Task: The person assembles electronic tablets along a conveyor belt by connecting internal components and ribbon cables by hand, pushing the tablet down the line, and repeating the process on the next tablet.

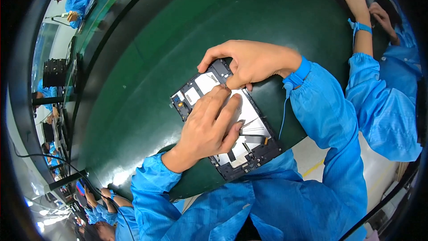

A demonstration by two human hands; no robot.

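An opened tablet-like device (226,169), with a black frame and white-silver inner panels, lies tilted on the green table in front of me. My left hand (205,122) rests over its middle, fingers stretched across the panel and tips near my right thumb. Thin dark lines or a slim tool show by the left thumb; I cannot tell which. My right hand (261,60) curves over the far end, index finger at the far edge and thumb on the frame. A dark flat cable (255,139) lies at the near end. My fingers hide part of the panel.
The green table (147,76) spreads around the device. A blue wristband (298,75) with a hanging cord circles my right wrist. At the upper right, a co-worker's hands (356,6) are near a dark device and a blue object. A dark rail (111,27) runs along the left.
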